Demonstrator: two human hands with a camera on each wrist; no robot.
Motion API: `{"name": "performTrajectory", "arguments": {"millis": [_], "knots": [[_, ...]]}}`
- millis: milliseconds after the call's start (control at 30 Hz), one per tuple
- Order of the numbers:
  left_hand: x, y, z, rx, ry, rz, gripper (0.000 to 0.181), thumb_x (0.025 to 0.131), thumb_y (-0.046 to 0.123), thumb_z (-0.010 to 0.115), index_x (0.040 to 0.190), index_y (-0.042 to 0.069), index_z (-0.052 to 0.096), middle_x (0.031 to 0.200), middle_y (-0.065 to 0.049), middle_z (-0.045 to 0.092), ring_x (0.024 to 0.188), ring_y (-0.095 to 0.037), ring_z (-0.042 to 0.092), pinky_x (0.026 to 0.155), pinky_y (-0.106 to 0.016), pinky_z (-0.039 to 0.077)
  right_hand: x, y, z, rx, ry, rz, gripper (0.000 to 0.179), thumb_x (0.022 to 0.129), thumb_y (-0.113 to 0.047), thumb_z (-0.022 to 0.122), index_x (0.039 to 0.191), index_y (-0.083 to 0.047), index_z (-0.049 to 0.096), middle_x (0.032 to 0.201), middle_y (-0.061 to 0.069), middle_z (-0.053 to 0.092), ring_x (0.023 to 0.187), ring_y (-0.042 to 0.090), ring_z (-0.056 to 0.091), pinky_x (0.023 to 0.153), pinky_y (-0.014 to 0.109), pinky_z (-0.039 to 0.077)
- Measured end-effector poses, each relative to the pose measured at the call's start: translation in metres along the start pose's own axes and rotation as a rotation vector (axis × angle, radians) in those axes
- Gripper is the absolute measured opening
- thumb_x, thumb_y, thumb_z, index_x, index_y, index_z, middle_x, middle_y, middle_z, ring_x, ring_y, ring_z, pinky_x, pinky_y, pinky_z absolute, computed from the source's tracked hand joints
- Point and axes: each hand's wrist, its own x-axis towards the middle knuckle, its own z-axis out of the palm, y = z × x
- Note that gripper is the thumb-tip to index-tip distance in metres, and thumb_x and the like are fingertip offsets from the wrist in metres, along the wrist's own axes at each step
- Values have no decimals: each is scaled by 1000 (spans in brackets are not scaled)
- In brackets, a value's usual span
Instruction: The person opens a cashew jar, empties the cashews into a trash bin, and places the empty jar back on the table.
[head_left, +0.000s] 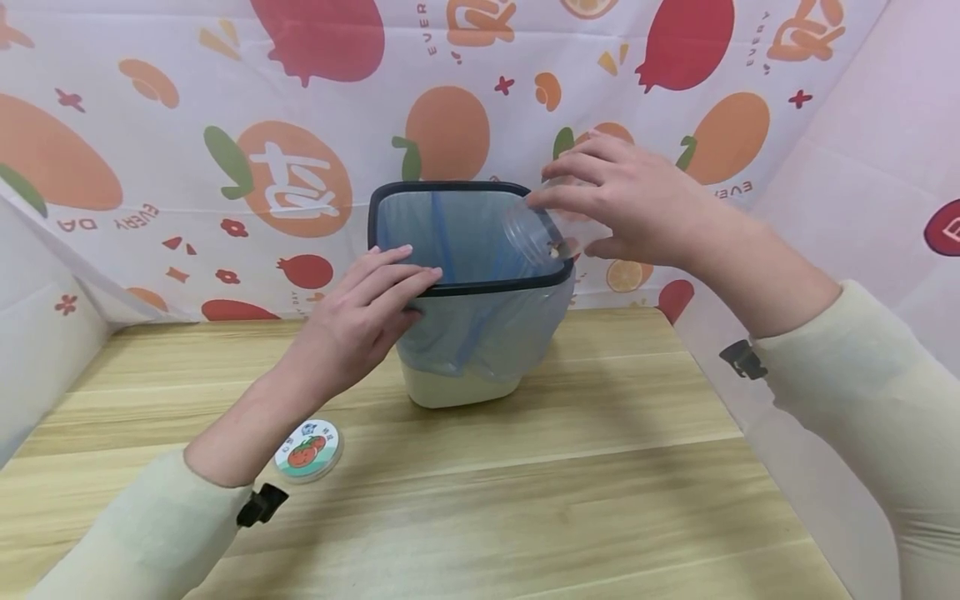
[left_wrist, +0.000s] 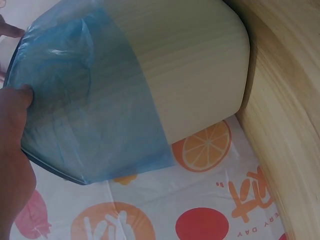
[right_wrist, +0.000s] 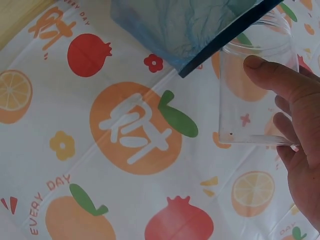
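Observation:
A cream trash bin point(head_left: 461, 392) with a dark rim stands on the table, lined with a translucent blue bag point(head_left: 498, 333). My left hand point(head_left: 367, 308) grips its near left rim, fingers over the edge and thumb point(left_wrist: 24, 96) pressed on the bag outside. Above the right side of the rim, my right hand point(head_left: 637, 204) holds a clear plastic jar point(right_wrist: 245, 105) around its body. The jar is tipped, its threaded mouth over the bin's opening. A few small bits point(head_left: 555, 249) show in the jar in the head view.
A round lid point(head_left: 307, 450) with a red fruit picture lies on the wooden table point(head_left: 480, 508) beside my left forearm. Fruit-printed cloth point(head_left: 450, 125) hangs close behind the bin, and pale walls flank the table left and right.

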Motion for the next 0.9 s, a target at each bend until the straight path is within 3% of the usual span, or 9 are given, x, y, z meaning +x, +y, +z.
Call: {"name": "performTrajectory", "arguments": {"millis": [433, 600, 900], "knots": [[0, -1, -1, -3, 5, 4, 56, 81, -4, 79, 134, 5, 63, 125, -14, 66, 134, -35, 51, 118, -50, 32, -2, 1, 4, 4, 90, -49, 82, 61, -17, 97, 134, -14, 61, 134, 16, 58, 127, 37, 48, 111, 51, 40], [0, -1, 0, -4, 2, 2, 57, 81, -4, 79, 134, 6, 62, 124, -14, 66, 133, -35, 51, 117, -51, 33, -2, 1, 6, 4, 80, -26, 81, 61, -18, 97, 134, -15, 61, 135, 15, 58, 128, 36, 48, 106, 52, 45], [-1, -1, 0, -7, 2, -6, 58, 80, -4, 79, 134, 6, 62, 125, -14, 65, 134, -35, 50, 117, -51, 33, -3, 2, 8, 22, 41, 15, 81, 63, -18, 96, 136, -15, 60, 137, 14, 57, 129, 35, 46, 106, 51, 45]]}}
